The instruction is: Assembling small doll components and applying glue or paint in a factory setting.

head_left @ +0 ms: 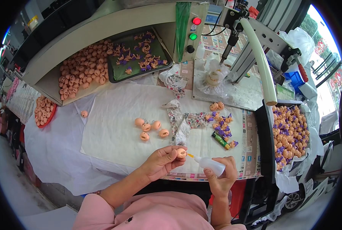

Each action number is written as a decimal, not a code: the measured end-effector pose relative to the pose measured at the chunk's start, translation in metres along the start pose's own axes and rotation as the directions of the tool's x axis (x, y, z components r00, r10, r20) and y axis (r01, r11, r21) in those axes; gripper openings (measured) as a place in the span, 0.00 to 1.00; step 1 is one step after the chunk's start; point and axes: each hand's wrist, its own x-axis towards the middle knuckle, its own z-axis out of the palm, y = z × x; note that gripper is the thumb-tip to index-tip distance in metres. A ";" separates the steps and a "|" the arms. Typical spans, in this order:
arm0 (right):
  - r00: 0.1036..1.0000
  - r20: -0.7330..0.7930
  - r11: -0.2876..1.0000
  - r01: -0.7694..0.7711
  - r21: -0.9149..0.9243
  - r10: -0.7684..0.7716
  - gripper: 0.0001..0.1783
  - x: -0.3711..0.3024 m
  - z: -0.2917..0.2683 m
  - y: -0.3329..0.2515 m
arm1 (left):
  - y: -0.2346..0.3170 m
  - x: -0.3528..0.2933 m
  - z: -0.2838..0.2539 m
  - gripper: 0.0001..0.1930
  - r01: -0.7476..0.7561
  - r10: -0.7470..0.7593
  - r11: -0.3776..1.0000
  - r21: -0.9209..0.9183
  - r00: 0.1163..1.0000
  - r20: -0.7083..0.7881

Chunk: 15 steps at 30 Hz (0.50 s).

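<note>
Between the fingertips of my left hand (161, 164) is a small hollow flesh-coloured doll head (181, 153), its opening facing up. My right hand (224, 179) is wrapped round a white squeeze bottle (213, 166). The bottle tilts toward the head, its thin yellow nozzle (191, 155) close to the head's right side; whether they touch I cannot tell. On the white sheet just beyond my left hand lie several loose doll heads (163, 133). Beyond my right hand are a green cylinder (220, 140) and a cluster of small purple-and-flesh doll parts (221, 124).
Bulk doll heads (88, 65) and a dark tray (111, 73) of purple pieces sit under a machine housing (140, 19). A metal press (232, 42) stands at the back right. A black bin (263, 134) holds finished-looking pieces at right. A crumpled floral cloth (176, 119) lies mid-table.
</note>
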 end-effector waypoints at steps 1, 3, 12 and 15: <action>1.000 -0.002 1.000 0.011 -0.023 -0.011 0.19 0.000 -0.001 0.000 | 0.000 0.000 0.001 0.24 -0.007 0.007 1.000 0.003 1.000 -0.002; 1.000 -0.001 0.999 -0.014 -0.028 0.014 0.21 -0.003 -0.004 0.000 | 0.000 0.000 0.003 0.24 -0.009 0.009 1.000 0.005 1.000 -0.003; 1.000 -0.014 1.000 -0.011 -0.003 0.011 0.23 -0.006 -0.008 -0.003 | -0.004 0.001 0.003 0.20 -0.039 0.039 0.998 0.041 0.999 -0.006; 1.000 0.005 1.000 -0.024 0.003 0.024 0.23 -0.005 -0.009 -0.005 | -0.005 0.002 0.002 0.21 -0.035 0.035 0.998 0.044 0.999 -0.004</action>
